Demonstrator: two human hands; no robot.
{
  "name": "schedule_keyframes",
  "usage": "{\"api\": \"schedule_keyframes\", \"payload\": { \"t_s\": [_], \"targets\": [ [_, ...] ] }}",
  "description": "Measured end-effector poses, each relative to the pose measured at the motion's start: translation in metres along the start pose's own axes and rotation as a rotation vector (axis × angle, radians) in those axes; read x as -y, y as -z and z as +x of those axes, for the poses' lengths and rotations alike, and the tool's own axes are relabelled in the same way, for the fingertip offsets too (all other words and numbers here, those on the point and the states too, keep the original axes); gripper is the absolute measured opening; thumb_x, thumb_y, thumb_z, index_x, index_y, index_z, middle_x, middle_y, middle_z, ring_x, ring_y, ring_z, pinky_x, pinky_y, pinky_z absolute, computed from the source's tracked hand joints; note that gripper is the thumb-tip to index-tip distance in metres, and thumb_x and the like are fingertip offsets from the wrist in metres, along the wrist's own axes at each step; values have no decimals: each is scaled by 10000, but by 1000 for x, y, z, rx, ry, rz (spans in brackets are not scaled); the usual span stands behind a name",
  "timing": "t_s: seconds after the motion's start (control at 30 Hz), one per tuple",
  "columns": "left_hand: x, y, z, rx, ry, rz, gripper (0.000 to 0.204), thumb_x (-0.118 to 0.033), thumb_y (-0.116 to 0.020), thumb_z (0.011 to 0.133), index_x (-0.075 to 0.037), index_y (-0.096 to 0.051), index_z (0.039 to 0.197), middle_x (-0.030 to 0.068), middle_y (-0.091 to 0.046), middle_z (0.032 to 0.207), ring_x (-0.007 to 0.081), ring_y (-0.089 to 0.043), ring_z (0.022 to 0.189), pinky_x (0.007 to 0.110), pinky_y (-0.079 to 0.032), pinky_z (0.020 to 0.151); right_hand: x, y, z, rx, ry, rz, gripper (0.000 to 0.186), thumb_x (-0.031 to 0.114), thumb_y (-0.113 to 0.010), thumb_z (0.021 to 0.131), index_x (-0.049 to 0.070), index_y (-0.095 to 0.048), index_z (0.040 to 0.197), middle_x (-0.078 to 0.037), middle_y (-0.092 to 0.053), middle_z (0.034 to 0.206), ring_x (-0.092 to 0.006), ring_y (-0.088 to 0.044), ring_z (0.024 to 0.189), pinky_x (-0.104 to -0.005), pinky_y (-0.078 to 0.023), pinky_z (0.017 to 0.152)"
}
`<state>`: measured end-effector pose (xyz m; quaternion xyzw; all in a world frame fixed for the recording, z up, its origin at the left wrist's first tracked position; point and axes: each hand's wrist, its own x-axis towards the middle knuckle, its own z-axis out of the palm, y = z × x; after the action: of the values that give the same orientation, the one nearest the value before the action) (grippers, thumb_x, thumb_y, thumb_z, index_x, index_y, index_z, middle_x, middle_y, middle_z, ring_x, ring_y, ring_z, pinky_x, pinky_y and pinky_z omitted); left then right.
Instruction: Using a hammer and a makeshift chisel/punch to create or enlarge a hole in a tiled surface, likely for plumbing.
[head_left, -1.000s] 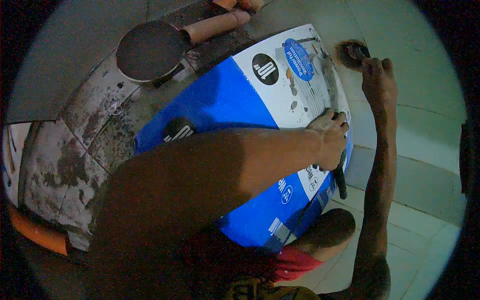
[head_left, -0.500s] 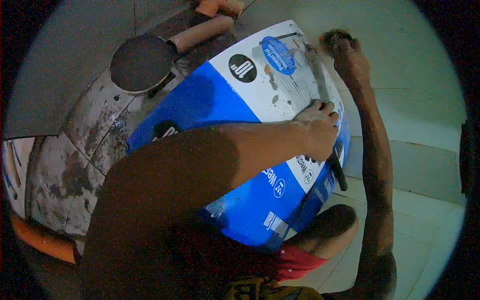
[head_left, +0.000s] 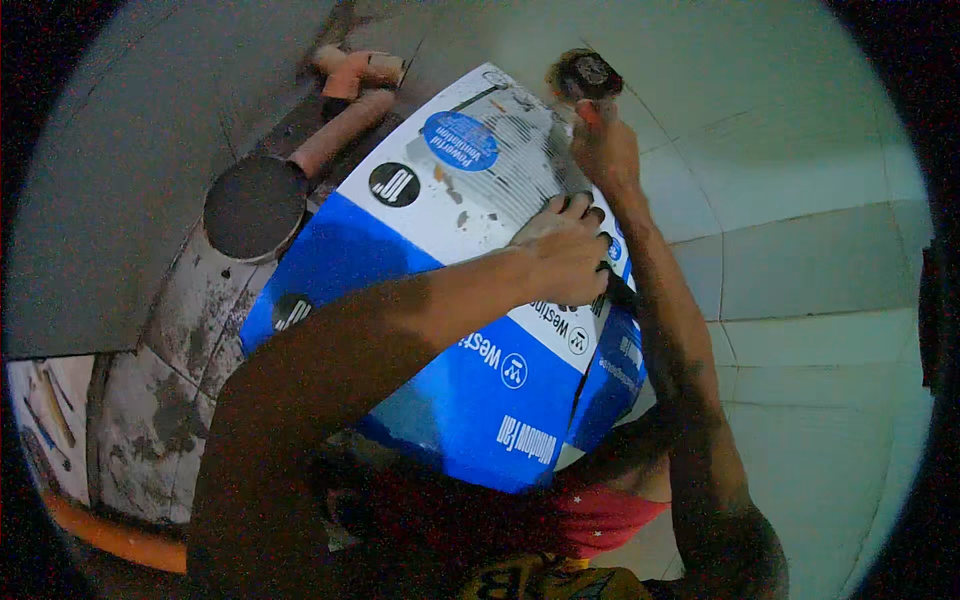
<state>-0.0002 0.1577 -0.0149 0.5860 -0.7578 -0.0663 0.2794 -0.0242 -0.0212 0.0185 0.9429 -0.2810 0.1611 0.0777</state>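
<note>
Across the blue-and-white cardboard box [head_left: 430,228]: left hand [head_left: 566,255], fingers curled round a dark handle [head_left: 620,291]; right hand [head_left: 608,158] beyond its far edge, fingers clamped on a dark-headed tool [head_left: 587,75], kind unclear; judged best with left wrist steady

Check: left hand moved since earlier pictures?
No: the left hand shows no clear shift in any direction against the blue oval on the carton; the view turned.
</note>
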Motion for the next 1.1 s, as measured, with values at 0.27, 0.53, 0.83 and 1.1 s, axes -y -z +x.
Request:
{"api": "schedule_keyframes", "payload": {
  "t_s": [0.27,0.53,0.83,1.1],
  "targets": [
    [-6,10,2,191,47,60,466,-369,-512,810,26,-693,977,240,-622,1107,390,-491,1143,491,-327,1012,40,-10,9,-208,-207,106,330,191,-597,817,-13,-511,1062,-267,-636,883,-433,-626,841,-493,-497,716],
    [-4,-6,5,27,54,38,334,-323,-605,703,-3,-698,727,232,-666,816,413,-589,930,486,-393,935,49,6,-7,-278,-309,369,347,251,-594,841,1,-543,1075,-282,-646,939,-440,-625,910,-481,-500,782],
    [-7,-3,3,2,-14,68,505,-374,-589,736,86,-673,929,345,-571,1104,506,-458,1137,539,-294,1053,39,20,14,-288,-379,277,411,336,-578,851,-14,-576,1066,-279,-638,1003,-436,-618,937,-490,-490,805],
    [-5,6,4,186,55,102,502,-350,-545,747,56,-675,1013,253,-596,1140,420,-425,1205,499,-287,1053,36,3,6,-246,-499,417,456,395,-584,861,-24,-590,1040,-287,-639,989,-429,-615,972,-467,-478,842]
  ]
}}
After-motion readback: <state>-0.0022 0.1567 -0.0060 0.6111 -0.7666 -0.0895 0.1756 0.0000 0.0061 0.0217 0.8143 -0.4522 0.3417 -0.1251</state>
